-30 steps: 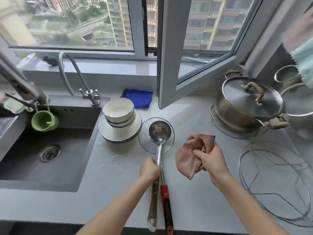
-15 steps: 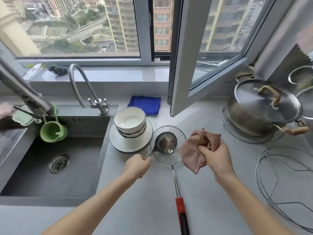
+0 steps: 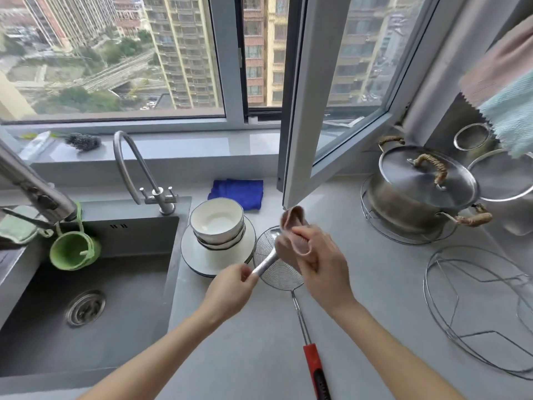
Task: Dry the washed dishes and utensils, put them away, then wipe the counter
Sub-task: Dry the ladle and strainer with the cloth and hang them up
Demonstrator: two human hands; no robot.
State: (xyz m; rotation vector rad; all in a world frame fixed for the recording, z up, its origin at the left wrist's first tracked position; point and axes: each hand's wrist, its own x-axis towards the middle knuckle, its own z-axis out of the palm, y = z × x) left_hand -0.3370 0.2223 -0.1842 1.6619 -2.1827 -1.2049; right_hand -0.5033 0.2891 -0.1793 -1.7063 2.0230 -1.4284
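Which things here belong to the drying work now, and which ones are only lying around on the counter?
In the job:
- ladle, held by the left hand
- pink cloth in the right hand, wrapped over the ladle's bowl
- probably waiting to be dried: mesh skimmer, stacked bowls, plate

Lying about:
- blue cloth
- lidded steel pot
- wire rack
- green cup

The left hand (image 3: 230, 287) pinched the handle of a steel ladle (image 3: 266, 261), while the right hand (image 3: 320, 264) gripped a pink cloth (image 3: 290, 226) bunched over the ladle's bowl end. Beneath them a wire skimmer (image 3: 281, 281) with a red handle lay on the grey counter (image 3: 375, 284), just beside stacked white bowls (image 3: 217, 219) on a plate (image 3: 199, 261) next to the sink (image 3: 86, 278). A lidded steel pot (image 3: 418, 192) stood well apart on the right.
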